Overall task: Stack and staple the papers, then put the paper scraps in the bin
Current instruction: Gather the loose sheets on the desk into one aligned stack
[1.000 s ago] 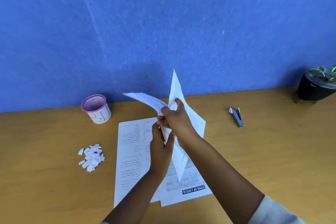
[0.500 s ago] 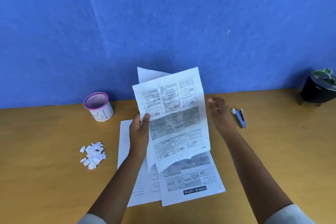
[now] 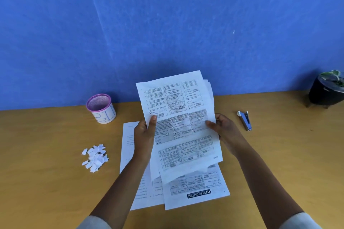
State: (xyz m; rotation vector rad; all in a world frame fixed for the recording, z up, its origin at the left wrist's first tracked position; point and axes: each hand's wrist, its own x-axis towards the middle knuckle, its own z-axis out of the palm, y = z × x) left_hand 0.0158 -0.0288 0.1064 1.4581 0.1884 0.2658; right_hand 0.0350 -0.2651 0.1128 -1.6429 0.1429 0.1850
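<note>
I hold a few printed sheets upright above the desk. My left hand grips their left edge and my right hand grips their right edge. Two more printed sheets lie flat below them: one with a dark title bar, one further left. A small pile of white paper scraps sits on the desk to the left. The bin, a white cup with a pink rim, stands behind the scraps. A grey-blue stapler lies to the right of my right hand.
A black pot with a green plant stands at the far right against the blue wall. The wooden desk stretches wide on both sides of the papers.
My right hand, off the papers half a second ago, now grips their right edge. The held sheets have turned from edge-on to face me and sit squarer together.
</note>
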